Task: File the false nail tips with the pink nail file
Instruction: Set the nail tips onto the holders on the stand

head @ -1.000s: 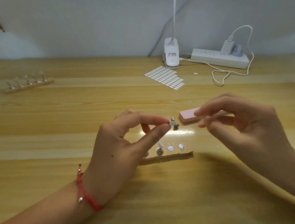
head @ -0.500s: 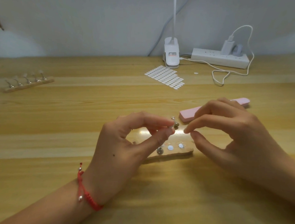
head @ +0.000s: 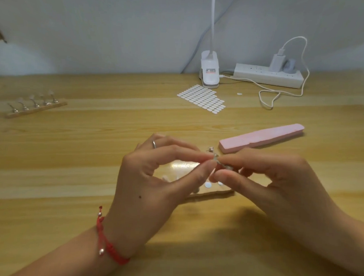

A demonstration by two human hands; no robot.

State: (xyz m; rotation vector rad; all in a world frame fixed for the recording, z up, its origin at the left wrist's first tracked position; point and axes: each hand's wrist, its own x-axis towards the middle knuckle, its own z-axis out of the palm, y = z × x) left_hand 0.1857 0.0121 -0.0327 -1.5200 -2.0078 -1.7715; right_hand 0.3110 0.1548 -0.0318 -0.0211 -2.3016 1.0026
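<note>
My left hand [head: 152, 184] pinches a small metal nail-tip stand [head: 212, 152] between thumb and forefinger, above the wooden desk. My right hand [head: 268, 183] meets it from the right and pinches the same piece at its clear false nail tip [head: 216, 160]. The pink nail file [head: 262, 137] lies flat on the desk just behind my hands, with neither hand touching it. Below my fingers sits a wooden holder strip [head: 212, 192] with white adhesive dots [head: 207, 185], partly hidden by my hands.
A second wooden holder [head: 35, 108] with several metal stands and nail tips lies at the far left. A sheet of white adhesive dots [head: 201, 98], a clip lamp base [head: 209, 72], a power strip [head: 267, 76] and a looping white cable [head: 281, 94] sit at the back.
My right hand moved left off the pink file and closed its fingertips on the piece my left hand holds. The file lies fully uncovered now.
</note>
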